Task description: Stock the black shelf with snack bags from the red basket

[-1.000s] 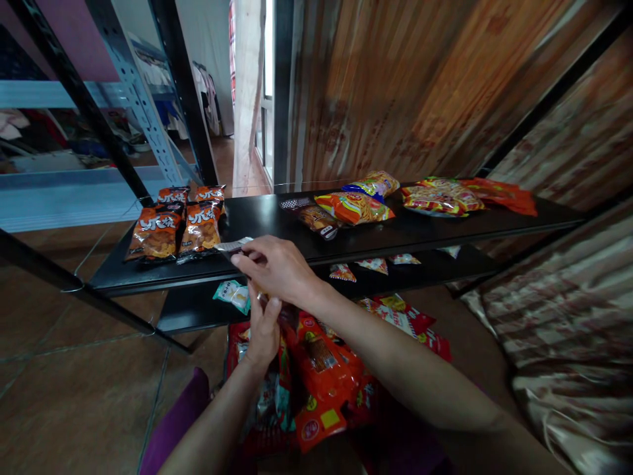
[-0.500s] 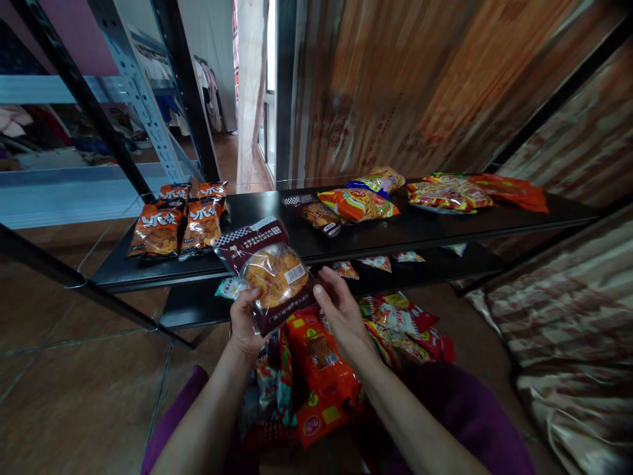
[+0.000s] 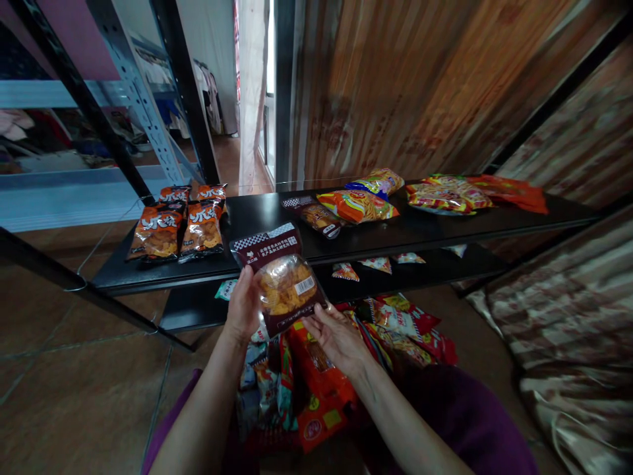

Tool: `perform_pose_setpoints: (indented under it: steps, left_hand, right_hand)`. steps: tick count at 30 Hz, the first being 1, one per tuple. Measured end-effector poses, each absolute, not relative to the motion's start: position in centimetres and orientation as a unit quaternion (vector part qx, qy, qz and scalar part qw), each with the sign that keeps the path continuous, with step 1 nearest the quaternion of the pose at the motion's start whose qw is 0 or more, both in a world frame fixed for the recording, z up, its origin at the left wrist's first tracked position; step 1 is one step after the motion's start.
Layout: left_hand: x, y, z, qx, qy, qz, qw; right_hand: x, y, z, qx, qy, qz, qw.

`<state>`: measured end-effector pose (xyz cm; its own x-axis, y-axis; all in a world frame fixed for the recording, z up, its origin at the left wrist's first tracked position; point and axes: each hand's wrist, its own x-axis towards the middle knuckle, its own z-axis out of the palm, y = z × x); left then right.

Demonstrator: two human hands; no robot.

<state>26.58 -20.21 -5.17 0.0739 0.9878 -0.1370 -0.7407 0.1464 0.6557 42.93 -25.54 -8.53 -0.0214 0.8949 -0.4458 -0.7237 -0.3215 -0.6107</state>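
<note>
I hold a dark maroon snack packet with a clear window and a barcode label, upright in front of the black shelf. My left hand grips its left edge. My right hand supports its lower right corner with the fingers curled under it. Below my hands lies a heap of red and orange snack packets on my lap. A matching maroon packet lies on the shelf top.
On the shelf top lie several orange packets at the left, orange and yellow packets in the middle, and more packets at the right. Small packets lie on the lower shelf. A patterned curtain hangs at the right.
The maroon packet has come up out of the heap and been turned to face me. My right hand moved from the packet's top down to its lower right corner.
</note>
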Motion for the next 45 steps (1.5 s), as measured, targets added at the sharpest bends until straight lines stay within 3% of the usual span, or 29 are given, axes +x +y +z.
perform_pose_setpoints:
  steps: [7, 25, 36, 45]
  left_hand:
    - [25.6, -18.7, -5.6, 0.211, 0.308, 0.689, 0.621]
    - [24.6, -17.8, -5.3, 0.155, 0.325, 0.692, 0.625]
    - [24.6, -18.1, -5.0, 0.174, 0.287, 0.672, 0.661]
    - [26.0, -20.1, -5.5, 0.242, 0.289, 0.569, 0.731]
  right_hand:
    - [42.7, -25.6, -8.7, -0.414, -0.137, 0.693, 0.574]
    - [42.4, -25.7, -9.5, -0.459, -0.161, 0.648, 0.586]
    - [42.4, -25.4, -8.9, -0.443, -0.132, 0.665, 0.587]
    - [41.8, -24.2, -7.1, -0.424, -0.154, 0.649, 0.613]
